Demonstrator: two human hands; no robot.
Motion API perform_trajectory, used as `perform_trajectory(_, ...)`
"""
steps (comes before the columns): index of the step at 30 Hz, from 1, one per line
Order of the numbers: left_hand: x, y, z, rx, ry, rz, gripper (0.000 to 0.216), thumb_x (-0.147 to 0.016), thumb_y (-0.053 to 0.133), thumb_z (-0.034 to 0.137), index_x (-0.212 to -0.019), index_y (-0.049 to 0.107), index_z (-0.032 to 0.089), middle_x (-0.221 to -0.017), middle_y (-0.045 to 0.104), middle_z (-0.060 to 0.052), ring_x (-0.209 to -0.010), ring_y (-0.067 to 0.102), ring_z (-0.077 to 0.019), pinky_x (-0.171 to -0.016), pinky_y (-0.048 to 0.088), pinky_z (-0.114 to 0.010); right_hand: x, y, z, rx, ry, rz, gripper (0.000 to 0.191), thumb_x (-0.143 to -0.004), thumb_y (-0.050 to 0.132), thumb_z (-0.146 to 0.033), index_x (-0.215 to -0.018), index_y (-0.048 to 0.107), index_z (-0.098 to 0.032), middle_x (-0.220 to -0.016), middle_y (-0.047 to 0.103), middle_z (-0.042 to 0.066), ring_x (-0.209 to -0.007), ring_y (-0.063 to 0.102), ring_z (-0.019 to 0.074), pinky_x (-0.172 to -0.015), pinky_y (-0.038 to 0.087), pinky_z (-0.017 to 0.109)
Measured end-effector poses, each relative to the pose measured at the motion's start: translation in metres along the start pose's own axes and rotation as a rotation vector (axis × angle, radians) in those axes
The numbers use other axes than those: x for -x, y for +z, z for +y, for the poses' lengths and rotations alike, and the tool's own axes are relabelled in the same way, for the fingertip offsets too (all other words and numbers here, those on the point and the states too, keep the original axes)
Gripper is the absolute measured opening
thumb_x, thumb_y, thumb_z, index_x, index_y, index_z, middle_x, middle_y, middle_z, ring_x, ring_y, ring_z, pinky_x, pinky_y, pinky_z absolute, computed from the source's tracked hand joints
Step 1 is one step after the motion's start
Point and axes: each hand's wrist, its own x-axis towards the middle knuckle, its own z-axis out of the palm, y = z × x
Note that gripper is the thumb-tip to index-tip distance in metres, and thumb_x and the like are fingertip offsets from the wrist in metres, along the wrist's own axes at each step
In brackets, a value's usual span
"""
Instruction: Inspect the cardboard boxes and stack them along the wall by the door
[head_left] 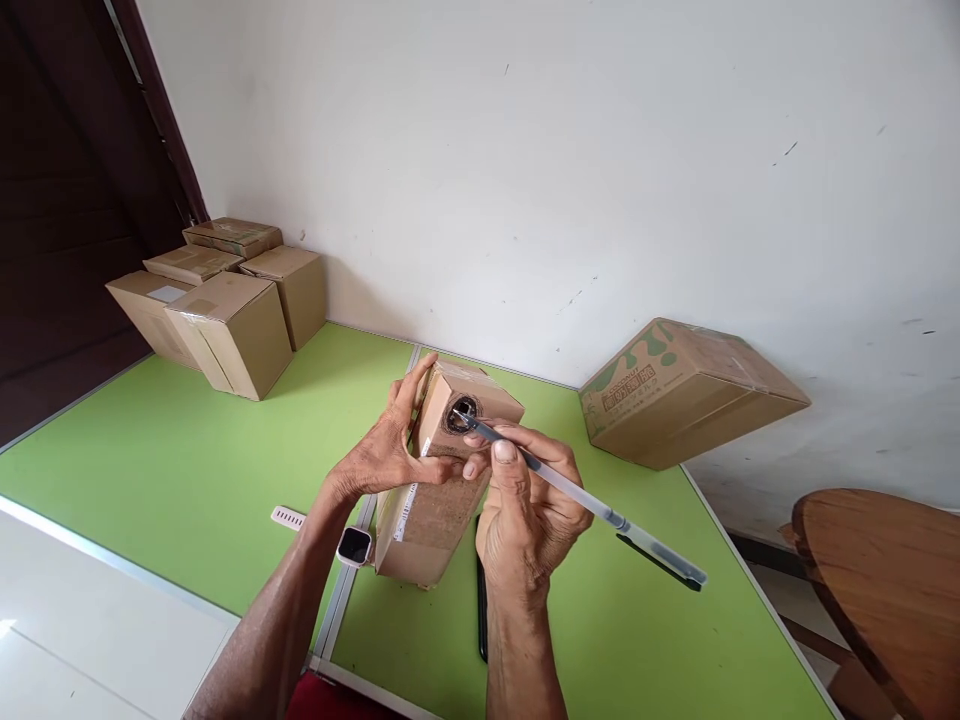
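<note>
A small cardboard box (431, 510) stands on the green table in front of me, with a dark, scribbled ring around a hole-like spot near its top. My left hand (397, 435) grips the upper part of this box, thumb across the near face and fingers over the far left edge. Between the fingers of my right hand (525, 500) is a pen (574, 490) with a translucent grey barrel and black clip. Its tip touches or lies just inside the dark ring; which one I cannot tell. The pen's clip end points down to the right.
Several closed cardboard boxes (232, 330) stand together at the back left. A larger printed carton (675, 400) sits at the right edge of the green table (187, 480). A smartwatch (354, 547) and a partly hidden black object (481, 610) lie nearby. A wooden chair (885, 580) is at right.
</note>
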Motion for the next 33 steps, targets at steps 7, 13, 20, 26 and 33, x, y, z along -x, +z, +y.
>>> perform_trajectory(7,0.0,-0.001,0.0,0.01,-0.002,0.011,0.129,-0.071,0.09,0.035,-0.175,0.012,0.033,-0.166,0.039,-0.016,-0.154,0.038,-0.0451,-0.126,0.036,-0.066,-0.002,0.006,0.0,0.087,-0.053,-0.026,0.006,-0.099,0.078,-0.022,-0.104,0.08,-0.025,-0.099,0.082,0.002,-0.073,0.076,0.0139,-0.058,0.058,0.024)
perform_trajectory(13,0.003,-0.001,-0.003,-0.003,0.008,0.023,0.129,-0.072,0.086,0.028,-0.176,0.01,0.032,-0.168,0.037,-0.016,-0.154,0.038,-0.0433,-0.127,0.036,-0.063,-0.002,-0.002,0.0,0.158,-0.077,-0.1,0.005,-0.099,0.075,-0.021,-0.102,0.079,-0.025,-0.098,0.078,0.001,-0.069,0.071,0.0105,-0.063,0.058,0.023)
perform_trajectory(20,0.004,-0.001,-0.007,0.03,-0.019,0.034,0.132,-0.073,0.09,0.032,-0.176,0.009,0.034,-0.168,0.038,-0.016,-0.157,0.037,-0.0445,-0.127,0.037,-0.066,-0.005,-0.016,-0.004,0.165,-0.003,-0.076,0.009,-0.1,0.077,-0.028,-0.095,0.074,-0.02,-0.073,0.073,-0.002,-0.053,0.062,0.0101,-0.052,0.053,0.023)
perform_trajectory(26,0.005,0.002,-0.002,0.035,-0.01,0.024,0.13,-0.074,0.09,0.029,-0.176,0.01,0.038,-0.167,0.042,-0.014,-0.154,0.043,-0.0429,-0.126,0.037,-0.066,-0.015,-0.006,-0.006,0.173,-0.035,0.004,0.015,-0.101,0.077,-0.032,-0.093,0.072,-0.02,-0.07,0.071,-0.003,-0.053,0.065,0.0111,-0.056,0.055,0.025)
perform_trajectory(33,0.008,-0.009,-0.001,0.046,-0.045,0.009,0.132,-0.077,0.092,0.043,-0.177,0.006,0.031,-0.172,0.036,-0.018,-0.159,0.035,-0.0458,-0.13,0.032,-0.068,-0.044,-0.018,-0.036,0.217,-0.087,0.108,0.022,-0.106,0.066,-0.045,-0.102,0.059,-0.024,-0.095,0.077,0.002,-0.057,0.067,0.0126,-0.045,0.044,0.023)
